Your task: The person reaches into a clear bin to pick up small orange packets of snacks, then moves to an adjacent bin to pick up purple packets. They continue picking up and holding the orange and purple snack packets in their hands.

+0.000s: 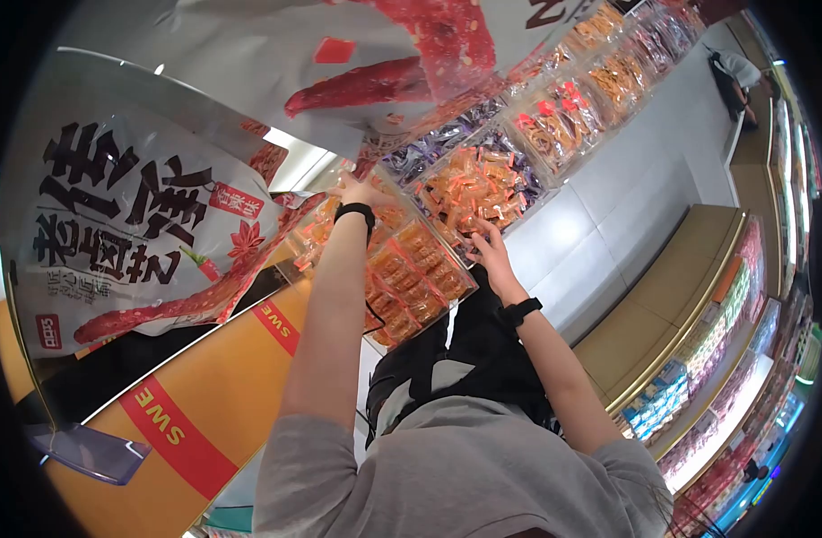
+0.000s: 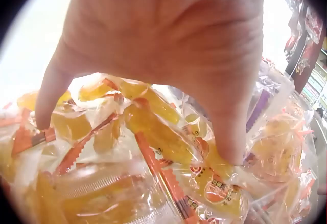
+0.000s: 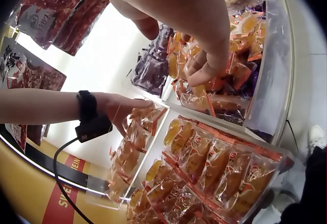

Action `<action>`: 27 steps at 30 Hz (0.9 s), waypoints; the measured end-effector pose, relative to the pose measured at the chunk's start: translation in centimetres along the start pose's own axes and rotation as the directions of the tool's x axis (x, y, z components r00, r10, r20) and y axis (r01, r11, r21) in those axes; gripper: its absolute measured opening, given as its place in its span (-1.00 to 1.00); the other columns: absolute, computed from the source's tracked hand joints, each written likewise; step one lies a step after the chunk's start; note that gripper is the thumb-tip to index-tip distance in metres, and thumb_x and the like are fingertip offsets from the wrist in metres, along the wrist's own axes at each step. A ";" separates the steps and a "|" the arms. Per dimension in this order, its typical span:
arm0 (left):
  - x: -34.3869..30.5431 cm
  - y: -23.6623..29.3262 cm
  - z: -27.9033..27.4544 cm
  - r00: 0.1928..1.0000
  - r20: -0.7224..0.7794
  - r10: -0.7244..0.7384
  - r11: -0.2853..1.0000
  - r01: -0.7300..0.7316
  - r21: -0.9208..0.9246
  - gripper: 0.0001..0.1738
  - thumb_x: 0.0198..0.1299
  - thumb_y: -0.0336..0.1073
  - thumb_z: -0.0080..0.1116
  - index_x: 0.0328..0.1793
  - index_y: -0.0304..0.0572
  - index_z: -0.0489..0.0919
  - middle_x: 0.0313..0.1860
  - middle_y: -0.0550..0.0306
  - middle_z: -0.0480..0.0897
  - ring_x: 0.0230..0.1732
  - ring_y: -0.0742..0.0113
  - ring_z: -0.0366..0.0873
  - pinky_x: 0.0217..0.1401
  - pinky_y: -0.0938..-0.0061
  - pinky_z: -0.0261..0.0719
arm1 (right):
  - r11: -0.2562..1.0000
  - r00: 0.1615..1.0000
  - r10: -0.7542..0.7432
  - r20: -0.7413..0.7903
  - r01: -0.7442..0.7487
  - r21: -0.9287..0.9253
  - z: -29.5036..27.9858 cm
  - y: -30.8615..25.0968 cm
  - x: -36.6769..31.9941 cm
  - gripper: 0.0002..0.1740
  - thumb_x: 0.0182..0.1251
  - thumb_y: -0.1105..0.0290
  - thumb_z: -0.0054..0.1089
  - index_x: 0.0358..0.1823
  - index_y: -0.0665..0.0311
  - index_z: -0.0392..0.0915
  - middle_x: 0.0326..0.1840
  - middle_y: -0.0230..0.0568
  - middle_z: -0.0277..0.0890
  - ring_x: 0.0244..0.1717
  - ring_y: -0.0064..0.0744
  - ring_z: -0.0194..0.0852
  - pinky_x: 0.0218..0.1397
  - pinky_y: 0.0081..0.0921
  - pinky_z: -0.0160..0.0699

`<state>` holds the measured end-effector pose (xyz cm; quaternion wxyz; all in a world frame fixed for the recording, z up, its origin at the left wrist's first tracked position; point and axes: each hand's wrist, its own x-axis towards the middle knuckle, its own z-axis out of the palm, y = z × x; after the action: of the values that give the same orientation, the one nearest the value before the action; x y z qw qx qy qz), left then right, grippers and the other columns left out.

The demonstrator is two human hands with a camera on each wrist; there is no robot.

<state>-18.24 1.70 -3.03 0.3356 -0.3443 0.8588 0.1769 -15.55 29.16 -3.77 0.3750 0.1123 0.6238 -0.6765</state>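
Observation:
My left hand [image 1: 357, 191] is spread over a bin of individually wrapped yellow-orange snacks. In the left wrist view its thumb and fingers reach down wide apart among the clear wrapped packets [image 2: 158, 134] with orange ends. My right hand [image 1: 493, 253] is at the near edge of the neighbouring bin, over a heap of orange-wrapped packets [image 1: 478, 188]. Seen from the right wrist, that hand's fingers [image 3: 204, 73] bend down to the packets, the thumb apart from them. Rows of neatly lined-up packets [image 3: 219, 162] fill the compartment nearest my body.
Large printed snack bags [image 1: 115, 233] hang at the left and overhead. Clear dividers [image 3: 145, 165] separate the bins. Purple packets [image 3: 153, 63] lie beside the orange ones. Past a tiled aisle [image 1: 599, 215] stand stocked shelves [image 1: 698, 377], with another person [image 1: 738, 76] farther off.

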 end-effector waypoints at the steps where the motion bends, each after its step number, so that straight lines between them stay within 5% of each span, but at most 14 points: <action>1: -0.1 0.0 0.3 1.000 -0.022 0.006 1.000 -0.007 -0.019 0.41 -0.59 0.15 0.34 0.38 -0.12 -0.29 0.31 -0.30 -0.03 0.36 -0.18 -0.18 0.30 -0.10 -0.30 | 1.000 1.000 0.003 0.017 -0.003 -0.008 -0.2 0.2 0.1 -0.52 0.26 0.27 -0.08 0.19 0.16 0.10 0.20 -0.24 0.07 0.08 -0.38 0.25 -0.06 -0.45 0.37; 3: 0.3 0.0 1.1 0.992 -0.111 -0.055 0.998 0.056 0.006 0.35 -0.59 0.10 0.34 0.37 -0.14 -0.20 0.26 -0.23 0.12 0.32 -0.07 -0.01 0.28 -0.06 -0.17 | 1.000 1.000 -0.003 0.003 0.003 -0.005 -0.4 0.5 0.2 -0.52 0.26 0.29 -0.08 0.19 0.16 0.10 0.21 -0.23 0.06 0.07 -0.37 0.26 -0.05 -0.44 0.36; 6: 1.1 -0.8 2.5 0.962 -0.273 0.022 0.995 -0.047 -0.086 0.19 -0.60 0.03 0.34 0.31 -0.07 0.03 0.11 0.01 0.39 0.13 0.15 0.34 0.15 0.06 0.07 | 0.999 1.000 -0.002 0.012 0.002 0.034 -0.3 -0.1 -0.2 -0.55 0.27 0.31 -0.09 0.18 0.15 0.12 0.15 -0.25 0.11 0.03 -0.42 0.28 -0.07 -0.47 0.35; 13: 1.3 -1.5 2.6 0.968 -0.252 0.002 0.996 -0.024 -0.084 -0.03 -0.49 -0.03 0.30 0.23 0.05 0.20 -0.05 0.08 0.51 0.04 0.09 0.40 0.11 0.01 0.12 | 1.000 1.000 0.017 0.006 -0.017 0.017 0.1 -0.8 -0.6 -0.61 0.29 0.29 -0.16 0.15 0.16 0.19 0.12 -0.35 0.19 -0.04 -0.52 0.26 -0.04 -0.44 0.36; 18: -0.4 -2.1 2.3 0.935 -0.354 0.016 0.972 -0.098 -0.215 -0.53 -0.18 -0.13 0.22 -0.07 -0.03 0.45 -0.09 -0.12 0.36 -0.08 -0.09 0.40 -0.05 0.21 0.39 | 1.000 1.000 -0.002 0.011 0.002 0.028 -0.1 -1.2 -0.8 -0.61 0.29 0.32 -0.15 0.15 0.16 0.19 0.04 -0.33 0.19 -0.05 -0.51 0.27 -0.08 -0.46 0.39; 25: -1.9 -2.9 1.9 0.893 -0.446 0.055 0.949 -0.186 -0.255 -0.58 -0.20 -0.21 0.21 -0.12 -0.04 0.45 -0.03 -0.18 0.31 -0.11 -0.12 0.42 -0.10 0.20 0.42 | 0.999 1.000 -0.019 -0.007 0.019 0.039 -0.3 -1.7 -1.0 -0.65 0.29 0.35 -0.13 0.10 0.20 0.23 -0.10 -0.34 0.24 -0.08 -0.50 0.30 -0.14 -0.49 0.42; 27: -2.8 -2.9 0.9 0.880 -0.474 -0.025 0.920 -0.165 -0.355 -0.61 -0.19 -0.23 0.17 -0.14 -0.03 0.43 -0.19 -0.13 0.45 -0.18 -0.05 0.47 -0.18 0.25 0.43 | 1.000 1.000 -0.008 0.002 0.008 0.027 -0.2 -1.7 -1.0 -0.65 0.29 0.35 -0.13 0.10 0.20 0.23 -0.11 -0.35 0.27 -0.08 -0.50 0.30 -0.14 -0.49 0.41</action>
<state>-14.23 1.48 -1.91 0.0367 -0.4040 0.8745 0.2659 -16.02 29.62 -1.89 0.3714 0.1145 0.6146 -0.6865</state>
